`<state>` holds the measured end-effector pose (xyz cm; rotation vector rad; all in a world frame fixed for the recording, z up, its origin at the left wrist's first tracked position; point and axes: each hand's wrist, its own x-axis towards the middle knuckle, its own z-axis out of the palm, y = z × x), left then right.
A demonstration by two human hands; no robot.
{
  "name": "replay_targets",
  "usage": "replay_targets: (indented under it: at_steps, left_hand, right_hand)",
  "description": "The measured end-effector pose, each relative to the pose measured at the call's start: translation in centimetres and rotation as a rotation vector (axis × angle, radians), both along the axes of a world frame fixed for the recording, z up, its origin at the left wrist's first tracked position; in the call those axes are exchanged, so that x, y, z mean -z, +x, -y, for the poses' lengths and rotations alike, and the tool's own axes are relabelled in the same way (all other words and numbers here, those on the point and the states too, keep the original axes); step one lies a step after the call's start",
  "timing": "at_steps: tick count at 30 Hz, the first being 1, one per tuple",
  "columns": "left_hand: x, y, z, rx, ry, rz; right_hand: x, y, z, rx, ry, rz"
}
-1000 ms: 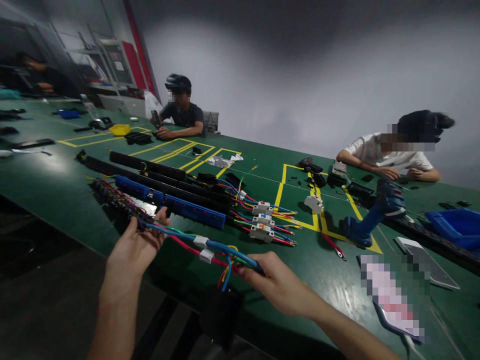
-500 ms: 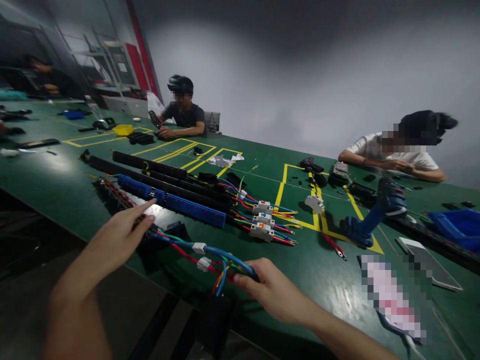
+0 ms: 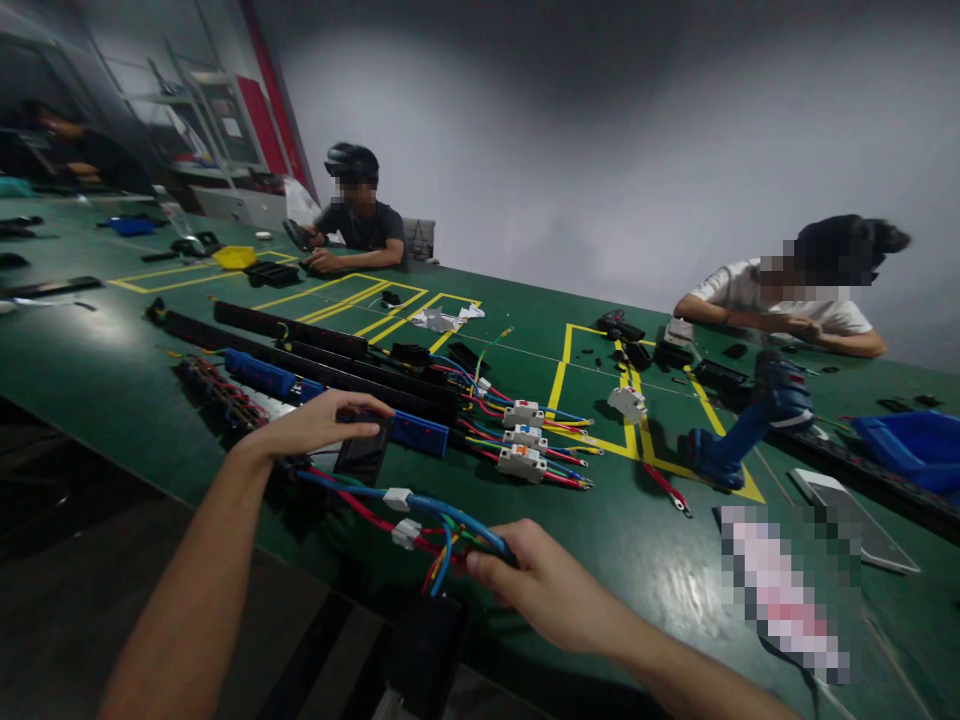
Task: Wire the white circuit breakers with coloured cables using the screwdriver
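Left grip [image 3: 319, 425], right grip [image 3: 544, 585]: bare hands; forearms bare.

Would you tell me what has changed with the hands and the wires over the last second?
The left hand let go of the wire bundle and moved forward and right, its fingers now lying on a black block. The right hand kept its grip on the bundle; the breakers stayed put.

Wire bundle [image 3: 427, 505]: blue, red, green and yellow leads, loosely gathered. One end is pinched in the fingers [image 3: 487, 562] of the right hand [image 3: 551, 585]. It runs slack to the left and passes below the left hand [image 3: 315, 425]. Two white connectors [image 3: 396, 494] sit along it, between the hands. Black flat piece [image 3: 364, 452]: glossy, tilted, top edge under the left fingertips [image 3: 373, 408].
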<state>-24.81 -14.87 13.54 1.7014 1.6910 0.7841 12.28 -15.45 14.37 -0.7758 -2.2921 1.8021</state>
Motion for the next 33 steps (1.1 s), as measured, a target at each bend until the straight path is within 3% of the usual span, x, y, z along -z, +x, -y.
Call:
replay_targets:
  at_steps: [4,7,10,15,18,22,28,33]
  left_hand:
    - [-0.4,-0.1,-0.2,-0.311,0.404,0.448]
    - [0.2,-0.2,-0.7,-0.485,0.626,0.578]
    - [0.9,-0.3,-0.9,-0.535,0.762,0.414]
    - [2.0,-0.9,-0.6,-0.547,0.882,0.074]
    - [2.8,-1.5,-0.6,-0.594,0.933,-0.003]
    - [3.9,-2.0,-1.0,-0.661,0.962,-0.022]
    - [5.2,-2.8,-2.2,-0.707,1.026,-0.027]
    - [6.3,-3.9,-4.0,-0.783,1.018,-0.288]
  right_hand:
    - [1.0,0.1,-1.4,0.064,-0.109,0.015]
    - [1.9,0.1,-2.8,0.102,-0.169,0.088]
    - [2.8,0.0,-4.1,0.075,-0.065,0.113]
    - [4.0,0.1,-5.1,0.121,0.471,0.163]
    - [4.6,0.1,-5.4,0.117,0.685,0.305]
    - [5.2,0.1,-5.7,0.086,0.881,0.342]
    - [6.0,-0.3,-5.1,-0.018,1.025,0.425]
    - [5.3,-0.6,-5.0,0.032,0.822,0.414]
